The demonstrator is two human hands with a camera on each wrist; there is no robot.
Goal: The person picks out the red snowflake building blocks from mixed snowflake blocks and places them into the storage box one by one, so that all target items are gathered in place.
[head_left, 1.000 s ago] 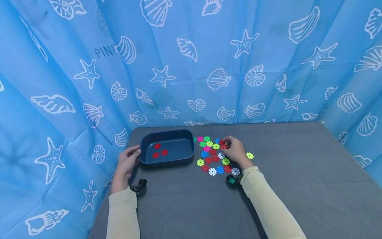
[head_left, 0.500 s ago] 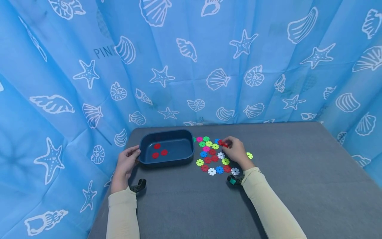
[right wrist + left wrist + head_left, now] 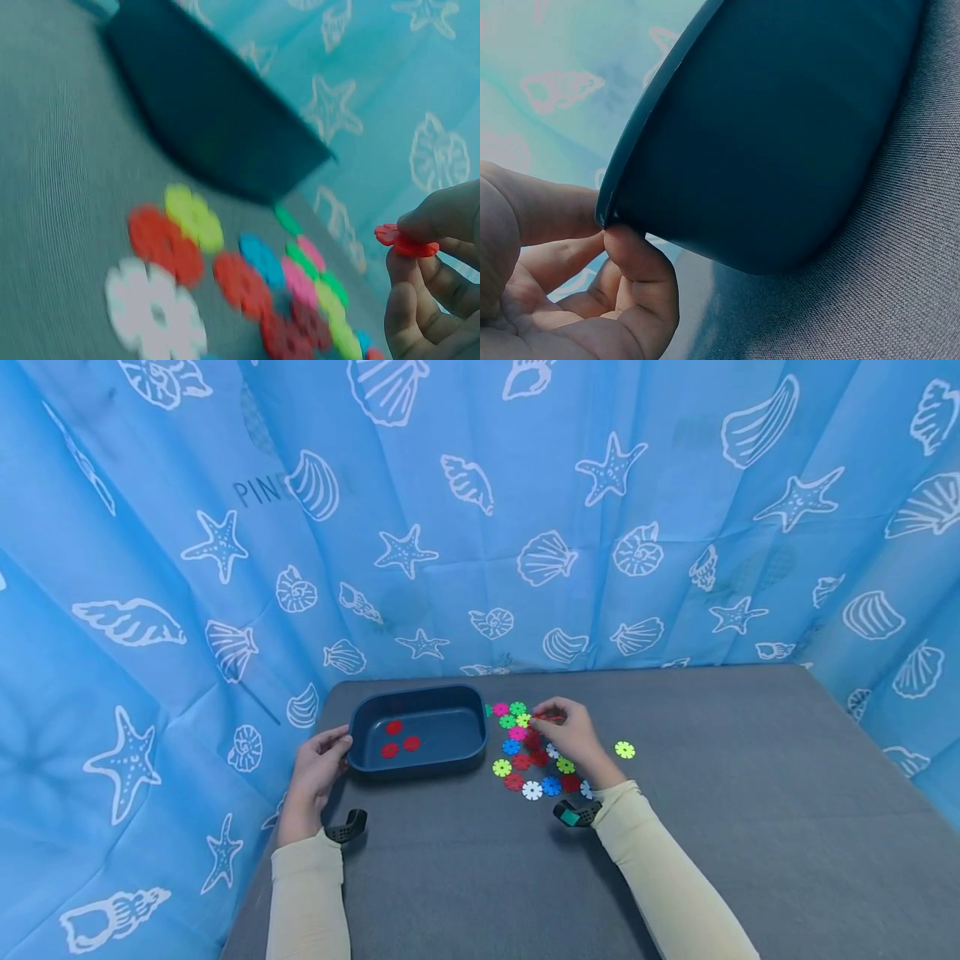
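Note:
At the left of the table is a dark blue rectangular basin [image 3: 427, 767]. My left hand [image 3: 317, 767] grips its left rim between thumb and fingers; the left wrist view shows the pinch up close. Inside the basin lie a few red flower-shaped plastic discs [image 3: 412, 743]. Above the spread of discs right of the basin, my right hand [image 3: 576, 735] pinches a red notched disc [image 3: 409, 241] between thumb and fingertips, held off the table. Whether it is a single disc or two overlapping ones I cannot tell.
Many loose notched discs lie flat right of the basin, among them a white disc [image 3: 532, 791], a blue disc [image 3: 551, 786] and a pink disc [image 3: 501, 709]. One yellow disc [image 3: 625, 749] lies apart on the right. A blue shell-print curtain [image 3: 480, 568] borders the grey table [image 3: 465, 877].
My right hand has picked the red disc up off the table and moved left with it, toward the basin. My left hand stays at the basin's rim.

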